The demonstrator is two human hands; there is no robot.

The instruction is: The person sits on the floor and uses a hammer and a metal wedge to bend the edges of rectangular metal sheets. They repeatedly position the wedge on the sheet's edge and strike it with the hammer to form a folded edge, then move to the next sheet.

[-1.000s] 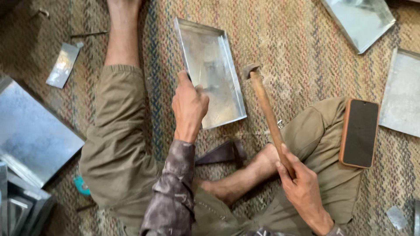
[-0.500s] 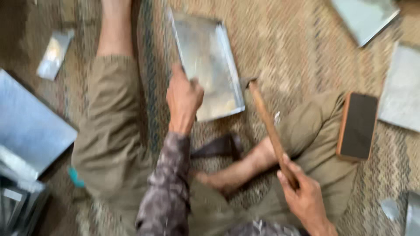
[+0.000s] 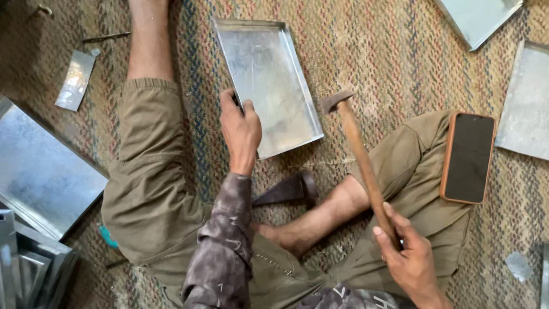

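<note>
I sit on a woven mat with a shallow rectangular metal tray [image 3: 269,80] lying in front of me. My left hand [image 3: 240,130] grips the tray's near left edge. My right hand [image 3: 407,256] holds the end of a wooden-handled hammer [image 3: 359,158]; its metal head hovers just right of the tray's near right corner, apart from it. A dark metal block [image 3: 287,190] lies by my bent right leg.
A phone in an orange case [image 3: 467,157] rests on my right knee. Flat metal sheets lie at the left [image 3: 40,166], top right [image 3: 477,17] and right [image 3: 526,103]. A small metal offcut [image 3: 74,80] and stacked trays [image 3: 26,263] are at the left.
The view shook and settled. The tray, my left hand and the hammer stay in nearly the same places; the hammer head is still raised beside the tray's corner.
</note>
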